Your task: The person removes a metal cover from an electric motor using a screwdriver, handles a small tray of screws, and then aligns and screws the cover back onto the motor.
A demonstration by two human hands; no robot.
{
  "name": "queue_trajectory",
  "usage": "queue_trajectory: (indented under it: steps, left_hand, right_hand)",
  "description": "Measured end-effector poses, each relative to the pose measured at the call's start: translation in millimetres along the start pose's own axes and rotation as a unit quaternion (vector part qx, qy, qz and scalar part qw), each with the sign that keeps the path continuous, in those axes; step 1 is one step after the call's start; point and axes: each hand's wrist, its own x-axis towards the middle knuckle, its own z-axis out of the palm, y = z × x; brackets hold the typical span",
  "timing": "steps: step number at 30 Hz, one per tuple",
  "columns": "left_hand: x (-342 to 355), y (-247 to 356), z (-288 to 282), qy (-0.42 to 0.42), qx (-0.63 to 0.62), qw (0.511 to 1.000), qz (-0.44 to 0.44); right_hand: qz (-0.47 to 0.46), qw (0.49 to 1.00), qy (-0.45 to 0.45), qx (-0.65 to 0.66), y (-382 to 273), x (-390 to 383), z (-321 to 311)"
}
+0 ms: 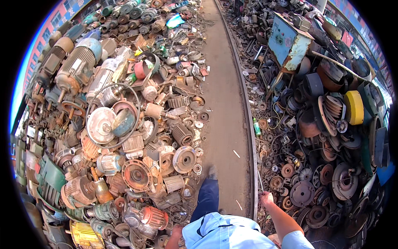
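Note:
My right hand [267, 198] is closed around a thin, light-coloured metal rod [260, 181] that points up and away, over the edge of the path. Whether the rod has a handle inside my fist is hidden. Round metal discs and flanges lie to the right of this hand, the closest being a grey plate with holes [302, 194]. At my other side, my left hand [177, 230] hangs low by my blue shirt; its fingers do not show clearly. A red-orange finned motor [154, 218] lies just left of it among the scrap.
A brown path [226, 103] runs ahead, with a raised metal edge [248, 120] along its right. Piled electric motors [78, 66] and flanges line the left. On the right stand heaped pulleys, a yellow ring [353, 107] and a rusty blue cabinet [286, 43].

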Motion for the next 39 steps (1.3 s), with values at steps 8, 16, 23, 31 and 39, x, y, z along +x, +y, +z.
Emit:
queue_trajectory:
  steps: [8, 16, 23, 31, 39]
  left_hand:
    - [171.4, 301.8, -24.7, 0.041, 0.06, 0.997, 0.025]
    - [247.5, 663.6, 16.1, 0.057, -0.031, 0.987, 0.149]
    - [320.8, 726.1, 38.1, 0.011, 0.071, 0.997, 0.021]
    - [383.5, 979.5, 145.8, -0.04, 0.129, 0.989, 0.065]
    - [486.6, 1171.2, 138.7, -0.005, 0.154, 0.986, 0.059]
  right_hand:
    - [0.095, 0.987, -0.009, 0.129, -130.5, 31.1, -74.5]
    - [0.097, 0.973, -0.01, -0.208, -210.3, 187.7, -93.8]
    - [0.007, 0.991, -0.029, -0.133, -492.7, 370.3, -155.7]
    - [-0.065, 0.996, 0.007, -0.062, -714.2, 555.7, -261.9]
    - [-0.011, 0.928, -0.107, -0.358, -728.1, 677.4, -261.5]
